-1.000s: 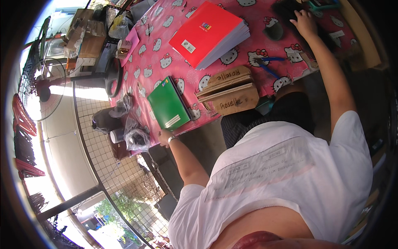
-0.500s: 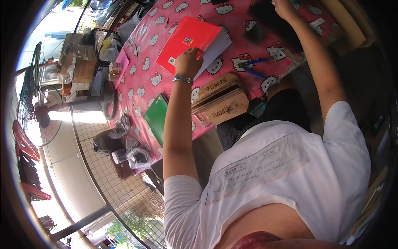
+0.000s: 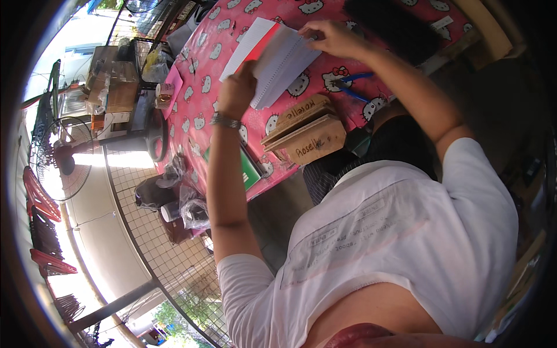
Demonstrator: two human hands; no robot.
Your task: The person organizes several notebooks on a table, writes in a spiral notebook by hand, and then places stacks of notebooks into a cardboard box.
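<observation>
A spiral notebook (image 3: 284, 68) with a red cover lies opened on the pink table, its white pages showing. My left hand (image 3: 237, 93), with a metal watch on the wrist, is closed on the notebook's near left side, by the red strip of cover. At the far right corner of the pages, my right hand (image 3: 332, 39) has its fingers bent and closed on the edge. Beneath my left forearm lies a green notebook (image 3: 248, 169), partly hidden. Blue-handled pliers (image 3: 354, 88) rest right of the pages. Two wooden blocks (image 3: 316, 144) with handwriting sit at the near table edge.
A pink patterned cloth (image 3: 200, 87) covers the table. A dark furry item (image 3: 394, 32) lies at the far right. Toward the left stand a cup (image 3: 164, 93), a fan (image 3: 67, 159) and plastic-wrapped items (image 3: 188, 206). Cardboard boxes (image 3: 113, 87) are stacked beyond.
The red cover has been turned open, exposing the pages. My right hand came in from the far right to the notebook. My left hand shifted left and nearer.
</observation>
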